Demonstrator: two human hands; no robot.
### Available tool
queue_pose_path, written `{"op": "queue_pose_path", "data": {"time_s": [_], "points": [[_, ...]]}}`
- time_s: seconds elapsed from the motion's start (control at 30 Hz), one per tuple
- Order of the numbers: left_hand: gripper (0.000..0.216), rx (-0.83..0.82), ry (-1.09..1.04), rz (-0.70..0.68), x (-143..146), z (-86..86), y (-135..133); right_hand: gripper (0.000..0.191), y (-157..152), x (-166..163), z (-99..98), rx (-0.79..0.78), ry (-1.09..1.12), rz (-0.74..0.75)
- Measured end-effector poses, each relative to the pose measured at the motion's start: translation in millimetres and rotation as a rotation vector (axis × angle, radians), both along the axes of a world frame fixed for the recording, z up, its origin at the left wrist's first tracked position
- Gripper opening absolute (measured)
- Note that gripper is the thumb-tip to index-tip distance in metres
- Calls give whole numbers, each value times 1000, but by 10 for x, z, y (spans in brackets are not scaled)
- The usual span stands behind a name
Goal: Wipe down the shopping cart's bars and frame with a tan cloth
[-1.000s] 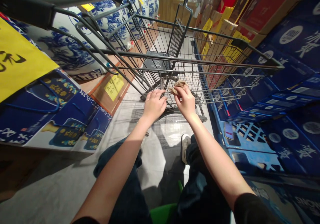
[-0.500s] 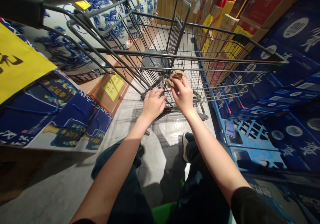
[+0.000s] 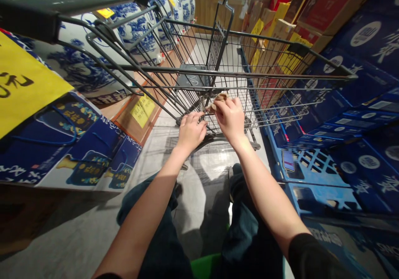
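Observation:
A dark wire shopping cart (image 3: 274, 79) stands in the aisle in front of me. My left hand (image 3: 190, 131) is closed round the wires at the cart's lower near edge. My right hand (image 3: 230, 117) is closed on a small crumpled brownish cloth (image 3: 217, 99) and presses it against the cart's wire grid just above the left hand. My knees and a green seat edge (image 3: 205, 266) show at the bottom.
Blue-and-white porcelain jars (image 3: 134, 25) with yellow tags line a wooden shelf on the left, with blue gift boxes (image 3: 77, 146) below them. Stacked blue cartons (image 3: 368, 62) and a blue plastic crate (image 3: 311, 175) fill the right. Cardboard boxes (image 3: 280, 25) stand further down the aisle.
My right hand with the cloth moved up the wire grid and a little left, then settled slightly lower. The left hand kept its grip on the cart's bottom edge.

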State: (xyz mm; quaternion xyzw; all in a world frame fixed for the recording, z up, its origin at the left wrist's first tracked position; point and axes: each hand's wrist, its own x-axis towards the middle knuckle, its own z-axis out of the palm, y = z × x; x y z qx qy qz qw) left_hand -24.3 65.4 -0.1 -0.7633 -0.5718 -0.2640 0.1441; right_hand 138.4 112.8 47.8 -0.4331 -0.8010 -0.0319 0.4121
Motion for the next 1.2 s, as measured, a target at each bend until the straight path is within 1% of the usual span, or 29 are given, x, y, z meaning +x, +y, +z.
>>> {"op": "queue_pose_path", "data": {"time_s": [0.07,0.13,0.27,0.37,0.43,0.5,0.63,0.73,0.83,1.03,1.1,1.2], "points": [[23,-17,1,-9,-17,2,-1,34,58,-11,-42,52,74,57],[23,-25,-6,-16,-19,5,4,36,102,10,-134,61,101,71],[22,-20,-43,8,18,3,21,33,109,123,-386,5,41,26],[22,-10,-61,30,55,-4,36,34,79,200,-478,-38,5,25],[22,2,-62,39,72,-9,47,34,73,199,-455,-33,12,33],[21,13,-63,51,81,-11,55,33,88,139,-377,-12,45,49],[22,5,-33,58,64,-7,47,36,156,-98,-167,35,156,80],[23,-5,24,38,28,1,23,37,205,-239,-88,61,218,79],[21,-23,31,13,-3,6,5,36,222,-241,-158,61,234,79],[21,-12,-25,-2,4,-8,18,27,154,53,-507,-23,167,50],[21,4,-28,3,20,-15,29,27,134,103,-528,-34,151,46],[22,7,-35,16,43,-18,42,27,124,37,-406,-19,194,49]]}}
